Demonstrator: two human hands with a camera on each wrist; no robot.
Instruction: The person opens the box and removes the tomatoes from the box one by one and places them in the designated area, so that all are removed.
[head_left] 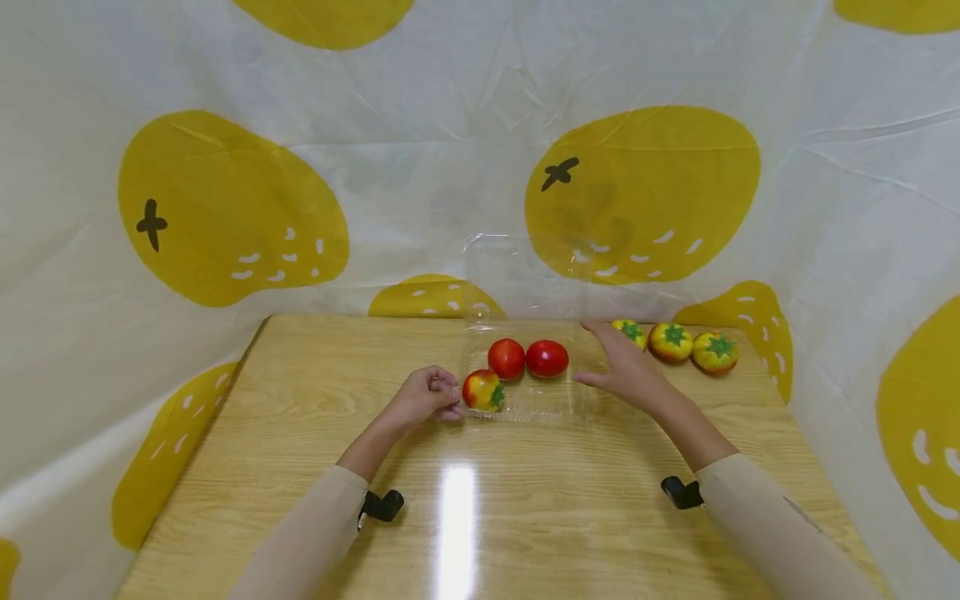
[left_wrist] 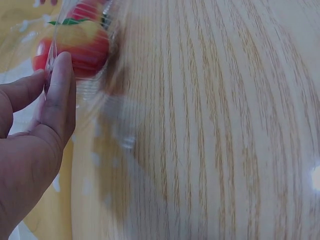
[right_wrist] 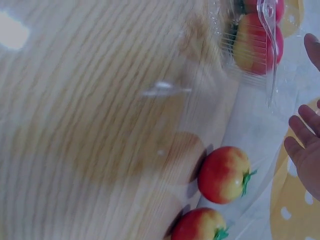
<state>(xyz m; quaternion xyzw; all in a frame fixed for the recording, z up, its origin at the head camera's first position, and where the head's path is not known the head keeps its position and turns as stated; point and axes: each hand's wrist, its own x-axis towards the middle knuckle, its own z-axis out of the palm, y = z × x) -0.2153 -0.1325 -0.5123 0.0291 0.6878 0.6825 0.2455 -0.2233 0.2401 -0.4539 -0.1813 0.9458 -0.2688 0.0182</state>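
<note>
The clear box [head_left: 536,404], at the middle of the head view, is so see-through that you can hardly make out its edges; its raised lid [head_left: 521,271] nearly vanishes against the patterned sheet [head_left: 420,200]. Your left hand [head_left: 426,396] pinches the box's side at the left, beside a yellow-and-red tomato [head_left: 480,390]. Your right hand [head_left: 624,367] is spread at the box's right; you cannot tell whether it touches. It partly covers the nearest of three loose tomatoes [head_left: 671,342] at the right of the frame. Two red tomatoes [head_left: 527,358] sit inside, at the box's middle. The right wrist view cuts your right hand at its right edge and one tomato at the bottom. Glare [head_left: 457,529] streaks the table [head_left: 322,550] at bottom centre.
</note>
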